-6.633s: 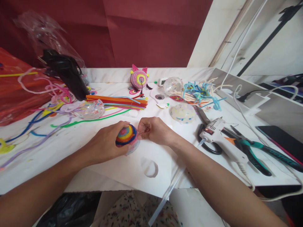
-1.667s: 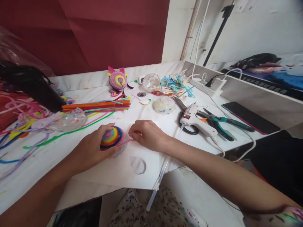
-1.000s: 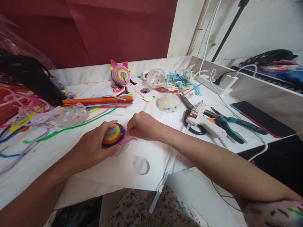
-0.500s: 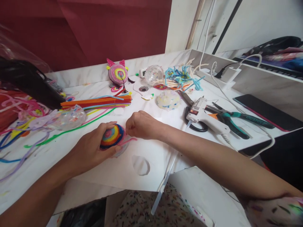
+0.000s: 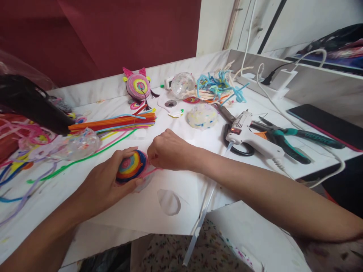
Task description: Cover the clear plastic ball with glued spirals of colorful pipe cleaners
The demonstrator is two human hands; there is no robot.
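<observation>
The striped ball (image 5: 131, 166) sits in my left hand (image 5: 109, 175), fingers curled around it, above white paper (image 5: 141, 215) near the marbled table's (image 5: 181, 130) front edge; my right fingers (image 5: 167, 151) pinch narrowly beside it, pipe cleaners (image 5: 113, 122) lie behind, the glue gun (image 5: 249, 138) to the right, a maroon sheet (image 5: 127, 34) beyond

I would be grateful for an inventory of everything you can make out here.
Striped dome: one, multicoloured, in left hand
Strand: one, pink, beside dome
Eared ball: one, pink, back
Shells: three, clear or whitish, back and left
Bundle: one, mostly orange, left
Loose strands: many, mixed, left and back
Glue gun: one, white, right
Pliers: one, black-green, right
Flat slab: one, dark, far right
Paper: white, front, count unclear
Backdrop: one, red, behind
Small bits: uncounted
Left hand: one, holding dome
Right hand: one, fingertips hidden
</observation>
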